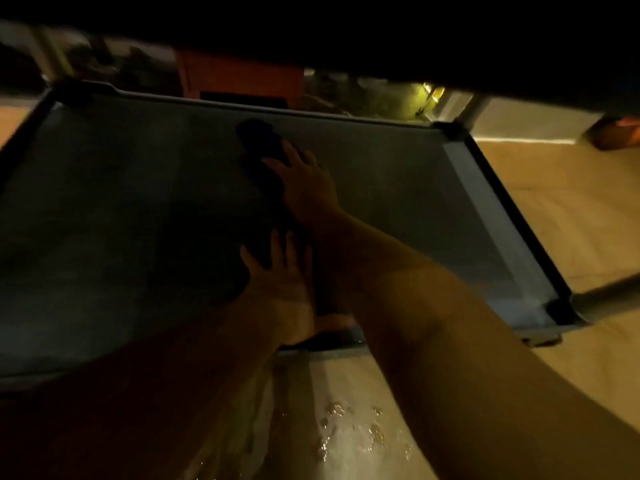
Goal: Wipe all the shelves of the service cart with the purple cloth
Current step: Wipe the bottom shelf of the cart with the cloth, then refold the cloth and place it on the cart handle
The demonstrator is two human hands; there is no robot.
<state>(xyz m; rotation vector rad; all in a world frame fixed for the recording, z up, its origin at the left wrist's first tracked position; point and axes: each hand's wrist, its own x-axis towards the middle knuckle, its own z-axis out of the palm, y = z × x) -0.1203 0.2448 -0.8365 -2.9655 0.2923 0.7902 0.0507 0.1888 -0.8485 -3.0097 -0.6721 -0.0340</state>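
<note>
The cart's lower shelf is a grey tray with a raised dark rim, seen in dim light. The purple cloth looks almost black and lies bunched near the shelf's far middle. My right hand presses down on the cloth's right side with its fingers spread over it. My left hand lies flat on the shelf closer to the front rim, fingers apart. Its fingertips reach a dark patch that may be the cloth's near end or a shadow.
The underside of the shelf above hangs dark across the top of the view. A metal corner post stands at the right front. An orange-red object sits behind the cart. Tan floor runs along the right side.
</note>
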